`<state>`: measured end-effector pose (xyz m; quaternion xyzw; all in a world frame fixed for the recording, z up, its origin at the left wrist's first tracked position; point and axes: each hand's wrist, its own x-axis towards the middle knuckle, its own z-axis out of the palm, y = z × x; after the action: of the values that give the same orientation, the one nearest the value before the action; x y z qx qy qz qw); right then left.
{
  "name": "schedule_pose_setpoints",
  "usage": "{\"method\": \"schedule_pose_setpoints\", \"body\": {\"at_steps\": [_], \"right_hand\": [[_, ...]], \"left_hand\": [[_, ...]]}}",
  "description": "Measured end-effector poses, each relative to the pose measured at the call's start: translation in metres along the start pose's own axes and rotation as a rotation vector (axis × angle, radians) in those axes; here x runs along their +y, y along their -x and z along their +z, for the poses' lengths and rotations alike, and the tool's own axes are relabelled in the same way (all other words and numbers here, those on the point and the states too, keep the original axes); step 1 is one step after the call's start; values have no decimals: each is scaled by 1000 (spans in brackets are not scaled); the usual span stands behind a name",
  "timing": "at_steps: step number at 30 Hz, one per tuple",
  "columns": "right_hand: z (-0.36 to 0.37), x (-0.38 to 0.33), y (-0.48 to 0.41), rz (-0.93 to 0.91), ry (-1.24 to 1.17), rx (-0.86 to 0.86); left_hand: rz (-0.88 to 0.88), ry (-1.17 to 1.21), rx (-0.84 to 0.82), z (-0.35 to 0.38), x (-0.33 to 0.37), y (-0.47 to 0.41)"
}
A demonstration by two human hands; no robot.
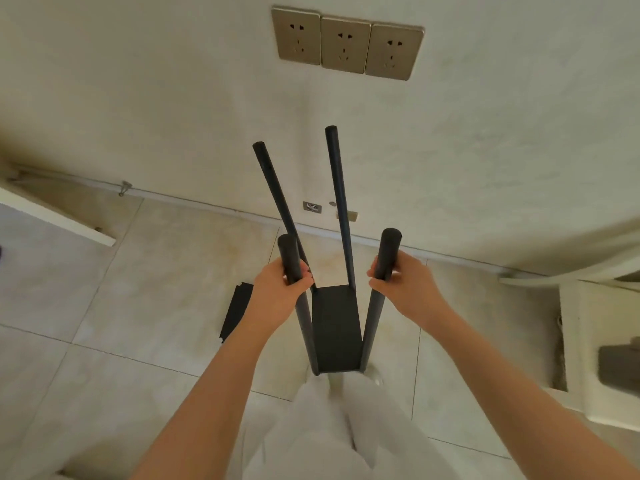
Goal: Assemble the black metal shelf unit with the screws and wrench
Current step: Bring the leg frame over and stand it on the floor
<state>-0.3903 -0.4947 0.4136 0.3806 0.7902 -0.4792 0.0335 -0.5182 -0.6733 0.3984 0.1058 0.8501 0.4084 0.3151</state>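
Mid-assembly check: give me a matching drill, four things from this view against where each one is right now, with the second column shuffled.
Things
1. left hand
2. right hand
3. loose black panel
4. bottom shelf

Places or states
A. lying on the floor tiles
B. gripping the near-right pole
C. fixed low inside the shelf unit
D. gripping the near-left pole

Pairs: 1-D, 2-B, 3-A, 4-C
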Motion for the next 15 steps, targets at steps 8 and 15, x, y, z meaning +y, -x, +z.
{"method": "schedule_pose_setpoints", "body": {"at_steps": [8, 15], "right_hand": [[48, 28, 5, 80, -74, 16], [79, 79, -4, 96, -87, 4]], "left_hand": [[-40, -81, 28, 14, -54, -4], [-66, -105, 91, 51, -106, -8]]}}
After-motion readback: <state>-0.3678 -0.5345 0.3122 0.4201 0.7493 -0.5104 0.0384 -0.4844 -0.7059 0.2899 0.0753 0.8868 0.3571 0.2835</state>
